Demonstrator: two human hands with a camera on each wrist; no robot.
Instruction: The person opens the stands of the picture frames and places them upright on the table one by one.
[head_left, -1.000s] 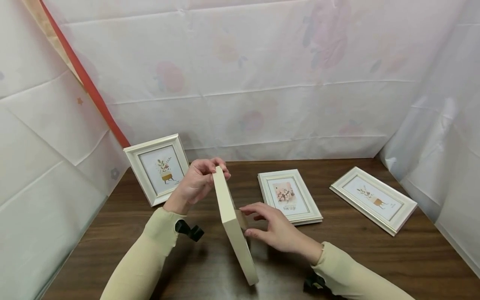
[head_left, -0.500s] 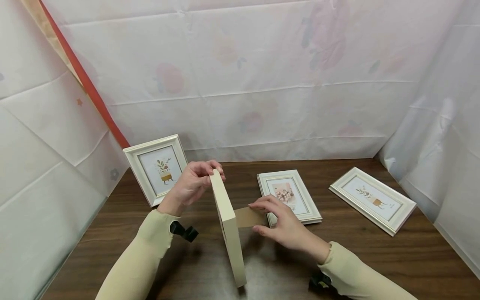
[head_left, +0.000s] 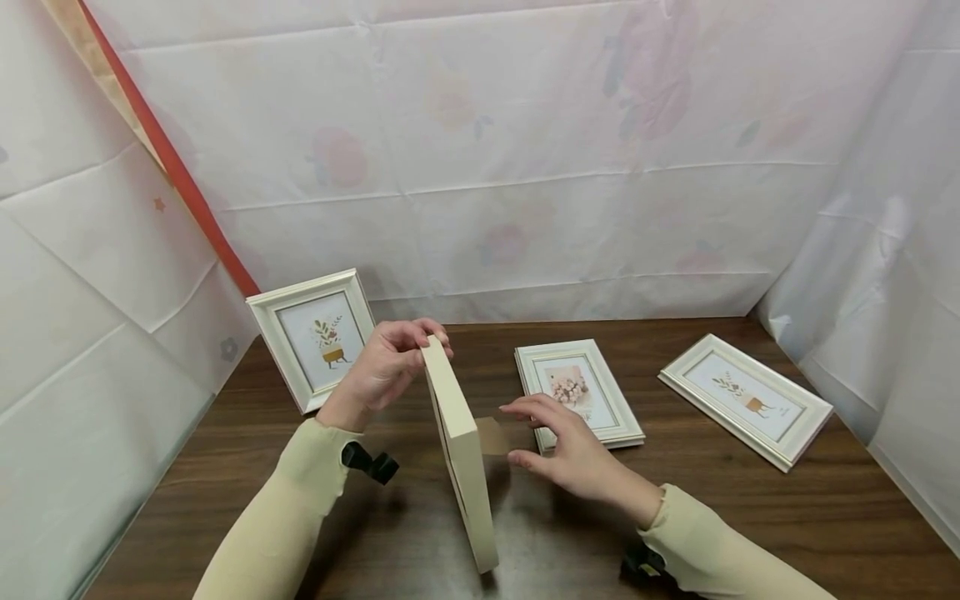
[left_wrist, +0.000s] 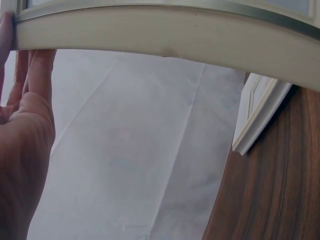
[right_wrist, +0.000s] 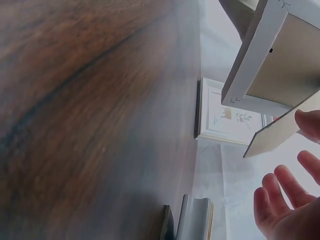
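A cream picture frame [head_left: 459, 450] stands on edge before me, side-on in the head view. My left hand [head_left: 386, 367] pinches its top corner; in the left wrist view, thumb and fingers lie on opposite sides of the frame's rim [left_wrist: 150, 30]. From the back sticks out a brown board stand [head_left: 491, 436], swung partly away from the frame. Beside that stand, my right hand [head_left: 573, 454] has its thumb and fingers spread. In the right wrist view, the thumb overlaps the stand [right_wrist: 280, 130]; whether it touches is unclear. The frame's front is mostly hidden.
A white picture frame [head_left: 324, 339] with a plant print stands upright at the back left. Stacked frames with a flower picture [head_left: 570, 392] lie behind my right hand. Another plant-print frame [head_left: 746, 402] lies at the right on the wooden table [head_left: 712, 517].
My right hand has drawn the stand out from the frame's back, moving right. Its fingers have since loosened, and the stand has swung slightly back. The left hand's grip looks unchanged.
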